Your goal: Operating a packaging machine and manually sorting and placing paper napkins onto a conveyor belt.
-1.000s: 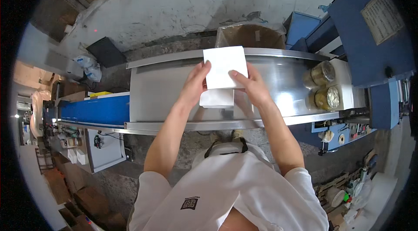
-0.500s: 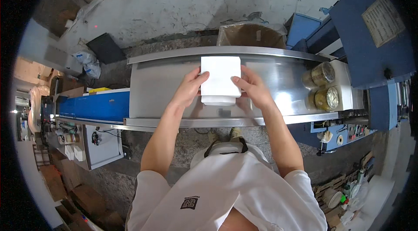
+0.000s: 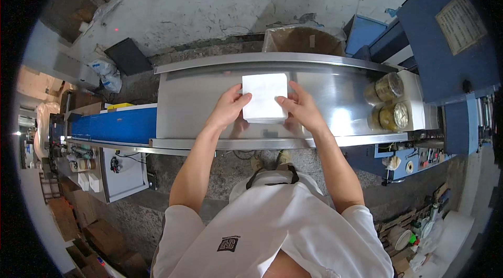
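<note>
White stack: we see a squared pile (image 3: 264, 95) at the centre of our view, on or just above the metal tabletop (image 3: 196, 94).
Left hand: ours (image 3: 229, 109) stands at the pile's nine o'clock, half-curled, thumb over the top face.
Right hand: ours (image 3: 305, 110) mirrors it at three o'clock, thumb on top, index finger straighter; how firmly either grips, we cannot tell.
Feel: we judge it light, soft, papery, its layers apt to slide.
Best hold: we'd take nine and three o'clock, thumbs flat above, fingers supporting beneath.
</note>
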A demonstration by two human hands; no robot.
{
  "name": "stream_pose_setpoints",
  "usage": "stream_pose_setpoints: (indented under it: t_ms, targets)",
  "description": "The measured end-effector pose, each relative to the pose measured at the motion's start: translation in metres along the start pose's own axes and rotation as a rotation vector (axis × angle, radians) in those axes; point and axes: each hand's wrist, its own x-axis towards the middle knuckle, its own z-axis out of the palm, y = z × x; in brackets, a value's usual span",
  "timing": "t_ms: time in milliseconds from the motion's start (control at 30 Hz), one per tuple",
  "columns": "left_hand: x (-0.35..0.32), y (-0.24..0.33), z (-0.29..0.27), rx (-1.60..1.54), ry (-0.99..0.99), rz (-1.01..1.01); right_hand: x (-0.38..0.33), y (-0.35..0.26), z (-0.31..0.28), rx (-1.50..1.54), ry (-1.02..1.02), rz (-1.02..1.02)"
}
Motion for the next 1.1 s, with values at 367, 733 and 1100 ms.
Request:
stream_pose_setpoints:
  t_ms: [367, 733, 1100]
  targets:
    - [-0.004, 0.003, -0.003, 0.067, 0.044, -0.074, 0.000, 0.007, 0.001, -0.040, 0.026, -0.046]
    - [-0.040, -0.024, -0.007, 0.339, -0.144, 0.075, -0.033, 0.012, 0.005, -0.265, -0.006, -0.054]
    - [-0.020, -0.026, -0.030, 0.015, -0.443, -0.114, -0.023, 0.024, 0.012, -0.465, -0.003, -0.111]
